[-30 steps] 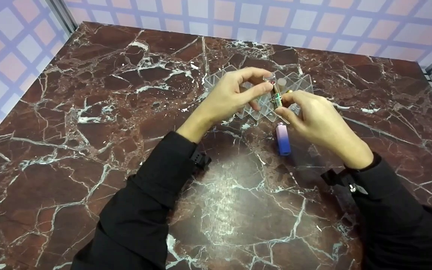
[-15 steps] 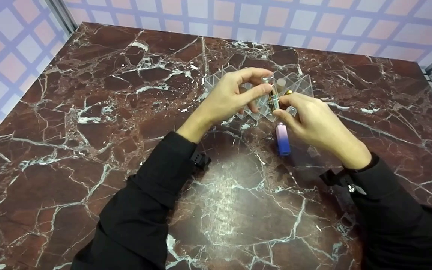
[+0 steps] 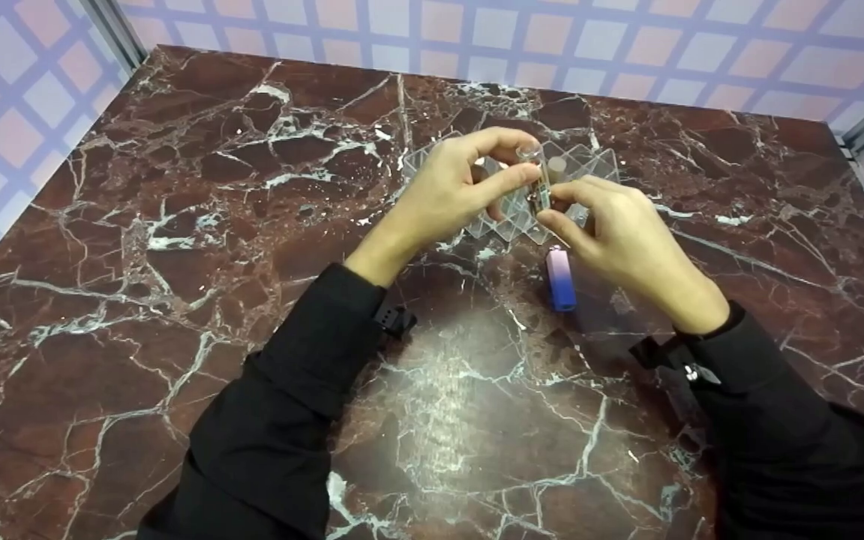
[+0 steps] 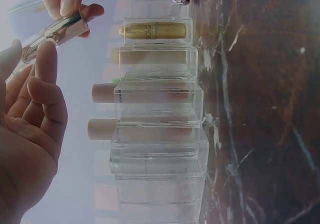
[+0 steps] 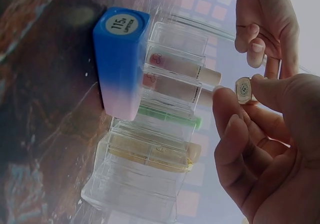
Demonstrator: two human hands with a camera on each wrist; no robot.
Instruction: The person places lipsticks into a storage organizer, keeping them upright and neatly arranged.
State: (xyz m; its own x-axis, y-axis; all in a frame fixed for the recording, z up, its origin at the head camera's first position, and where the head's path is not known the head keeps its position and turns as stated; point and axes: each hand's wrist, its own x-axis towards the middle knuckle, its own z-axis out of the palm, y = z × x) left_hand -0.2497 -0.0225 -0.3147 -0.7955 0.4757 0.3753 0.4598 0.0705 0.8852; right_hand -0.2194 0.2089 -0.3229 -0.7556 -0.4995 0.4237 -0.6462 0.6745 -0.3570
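A slim, shiny lipstick tube [image 3: 539, 193] with a clear end is held up over the clear organizer [image 3: 598, 166]. My left hand [image 3: 451, 180] pinches its upper, clear end between thumb and fingers. Thumb and forefinger of my right hand [image 3: 619, 229] pinch the lower end. The left wrist view shows the tube [image 4: 52, 36] slanting between both hands, gold and silver on its sides. Its squarish end face [image 5: 244, 90] bears a round pattern in the right wrist view. Just in front of the organizer lies a pink-to-blue lipstick [image 3: 561, 279], labelled 115 [image 5: 120, 24].
The organizer's diamond-shaped compartments hold several tubes: a gold one [image 4: 155, 30], pale pink ones [image 4: 102, 93] and one with green [image 5: 167, 116]. The dark red marble table [image 3: 177, 337] reaches a chequered back wall [image 3: 402, 37].
Between my fingers the tube has turned, so its green markings no longer show, and it stands more upright. Both hands stay close together; the whole view has shifted slightly.
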